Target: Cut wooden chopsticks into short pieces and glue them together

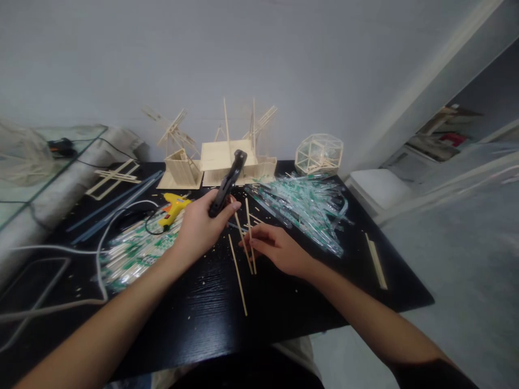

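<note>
My left hand (197, 226) is closed around a slim black hand tool (227, 186) with a blocky upper end. I cannot make out its exact kind. My right hand (279, 252) pinches a thin wooden stick (248, 219) over the black table (190, 324). A second wooden stick (240, 227) runs beside it from near my left thumb down to my right fingers; which hand grips it is unclear. Just left of these lies a loose wooden stick (238, 275) on the table. Several short stick pieces (255, 219) lie behind my right hand.
A yellow glue gun (174, 208) rests on wrapped sticks (133, 251) at left, near a white cable (99, 265). Clear wrappers (308, 202) are heaped at right. Wooden models (227, 156) and a stick polyhedron (320, 154) stand along the wall. More sticks (376, 262) lie far right.
</note>
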Action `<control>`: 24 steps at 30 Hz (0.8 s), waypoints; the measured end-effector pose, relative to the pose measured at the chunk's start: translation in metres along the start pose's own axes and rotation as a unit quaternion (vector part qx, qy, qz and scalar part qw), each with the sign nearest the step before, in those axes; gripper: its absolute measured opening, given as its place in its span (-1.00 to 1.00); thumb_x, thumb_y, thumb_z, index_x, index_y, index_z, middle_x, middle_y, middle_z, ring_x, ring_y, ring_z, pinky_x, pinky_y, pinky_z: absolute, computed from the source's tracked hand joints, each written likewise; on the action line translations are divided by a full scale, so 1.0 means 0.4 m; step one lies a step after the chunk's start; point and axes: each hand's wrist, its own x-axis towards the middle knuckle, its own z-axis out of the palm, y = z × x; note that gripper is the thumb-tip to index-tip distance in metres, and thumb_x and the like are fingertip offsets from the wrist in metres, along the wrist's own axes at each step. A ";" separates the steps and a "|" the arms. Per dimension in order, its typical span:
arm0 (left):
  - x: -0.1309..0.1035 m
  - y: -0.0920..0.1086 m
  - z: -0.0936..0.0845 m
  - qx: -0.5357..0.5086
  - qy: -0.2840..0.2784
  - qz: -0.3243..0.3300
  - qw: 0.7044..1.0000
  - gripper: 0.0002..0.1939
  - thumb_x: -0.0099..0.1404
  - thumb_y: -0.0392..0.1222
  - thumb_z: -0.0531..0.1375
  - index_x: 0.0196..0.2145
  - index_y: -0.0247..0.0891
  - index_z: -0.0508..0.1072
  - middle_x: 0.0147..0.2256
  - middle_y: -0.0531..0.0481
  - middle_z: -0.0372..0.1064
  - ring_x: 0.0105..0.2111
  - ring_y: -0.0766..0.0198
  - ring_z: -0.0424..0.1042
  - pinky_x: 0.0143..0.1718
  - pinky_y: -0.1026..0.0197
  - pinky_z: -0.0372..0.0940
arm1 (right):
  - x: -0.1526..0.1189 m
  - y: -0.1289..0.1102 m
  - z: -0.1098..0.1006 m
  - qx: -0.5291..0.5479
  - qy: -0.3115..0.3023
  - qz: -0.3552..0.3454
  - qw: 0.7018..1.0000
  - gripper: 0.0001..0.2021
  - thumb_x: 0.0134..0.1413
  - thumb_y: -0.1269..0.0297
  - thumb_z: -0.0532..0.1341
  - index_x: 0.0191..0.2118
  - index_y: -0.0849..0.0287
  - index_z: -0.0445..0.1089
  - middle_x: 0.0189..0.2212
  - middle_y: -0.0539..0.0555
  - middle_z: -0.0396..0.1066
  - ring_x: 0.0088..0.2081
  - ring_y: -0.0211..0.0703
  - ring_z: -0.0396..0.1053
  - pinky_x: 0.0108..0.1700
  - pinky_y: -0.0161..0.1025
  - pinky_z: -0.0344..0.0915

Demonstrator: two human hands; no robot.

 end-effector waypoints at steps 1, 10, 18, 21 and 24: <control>0.003 0.000 0.005 -0.005 0.001 0.000 1.000 -0.75 0.31 0.05 0.28 -0.26 -0.20 0.51 -0.51 0.14 0.40 -0.54 0.34 0.36 -0.43 0.24 0.25 | 0.000 0.001 0.000 -0.012 0.005 -0.007 1.000 -0.85 0.24 0.19 0.29 -0.19 0.16 0.42 -0.22 0.09 0.55 -0.14 -0.11 0.54 -0.07 -0.12 0.51; 0.006 0.010 0.037 -0.088 0.000 -0.003 0.996 -0.78 0.31 -0.01 0.29 -0.25 -0.21 0.47 -0.49 0.11 0.46 -0.56 0.37 0.38 -0.47 0.29 0.29 | 0.016 0.049 -0.013 -0.048 0.027 -0.044 0.997 -0.71 0.14 0.10 0.38 -0.12 0.18 0.52 -0.25 0.11 0.62 -0.22 -0.08 0.61 -0.03 -0.08 0.51; -0.024 0.012 0.032 -0.041 -0.040 0.054 0.997 -0.82 0.26 -0.06 0.33 -0.27 -0.20 0.49 -0.34 0.07 0.50 -0.32 0.25 0.47 -0.20 0.20 0.37 | 0.023 0.065 -0.027 -0.195 0.054 -0.102 0.974 -0.86 0.25 0.24 0.31 -0.15 0.14 0.57 -0.22 0.06 0.63 -0.18 -0.11 0.57 -0.09 -0.20 0.46; -0.034 0.006 0.030 -0.026 -0.069 0.085 0.994 -0.84 0.31 -0.07 0.29 -0.24 -0.19 0.51 -0.34 0.09 0.51 -0.33 0.28 0.46 -0.22 0.23 0.33 | 0.024 0.057 -0.028 -0.259 0.048 -0.122 0.957 -0.89 0.29 0.30 0.27 -0.18 0.16 0.56 -0.26 0.05 0.62 -0.24 -0.14 0.55 -0.16 -0.27 0.40; -0.043 -0.001 0.030 -0.021 -0.085 0.097 0.991 -0.85 0.33 -0.07 0.28 -0.24 -0.19 0.51 -0.34 0.09 0.52 -0.33 0.27 0.46 -0.23 0.23 0.31 | 0.025 0.042 -0.031 -0.318 0.026 -0.138 0.938 -0.87 0.32 0.31 0.25 -0.25 0.18 0.54 -0.34 0.03 0.60 -0.32 -0.19 0.50 -0.20 -0.30 0.32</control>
